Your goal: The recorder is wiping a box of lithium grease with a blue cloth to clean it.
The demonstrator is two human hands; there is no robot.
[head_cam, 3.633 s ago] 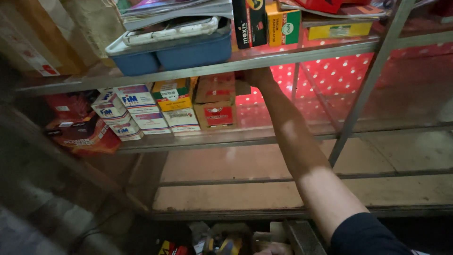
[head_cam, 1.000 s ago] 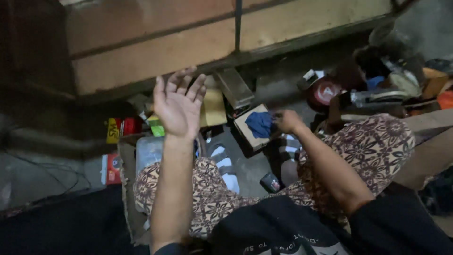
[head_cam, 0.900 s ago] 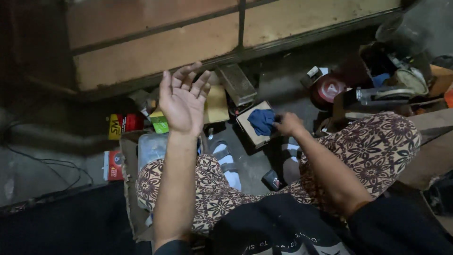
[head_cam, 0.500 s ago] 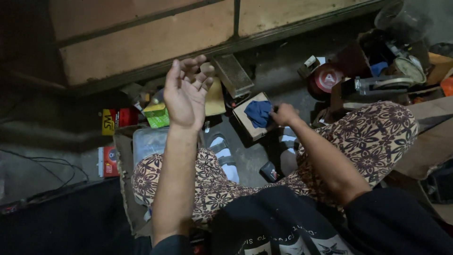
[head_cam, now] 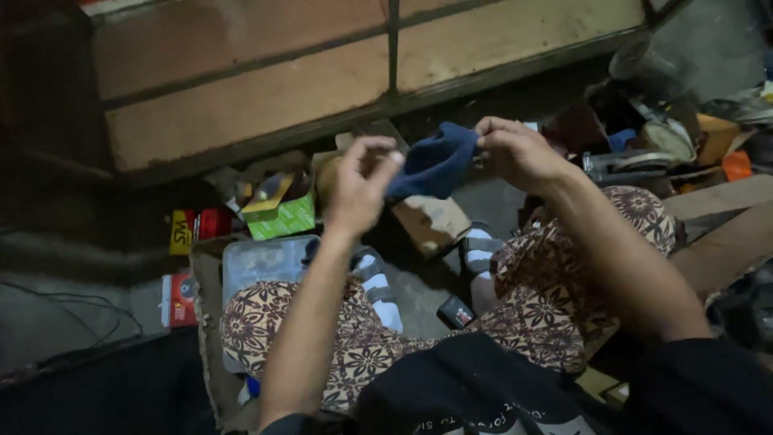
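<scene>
- The left hand point(head_cam: 360, 187), raised open and empty half a second before, had closed its fingers on the blue cloth's point(head_cam: 435, 163) left end.
- The right hand point(head_cam: 518, 151) had lifted the cloth off the brown box point(head_cam: 431, 222) and gripped its right end, held above the lap.

A green box point(head_cam: 282, 216), a clear plastic container point(head_cam: 262, 259), red and yellow packets point(head_cam: 192, 229) and an open cardboard box point(head_cam: 431, 221) are seen scattered below a wooden shelf point(head_cam: 241, 89).
</scene>
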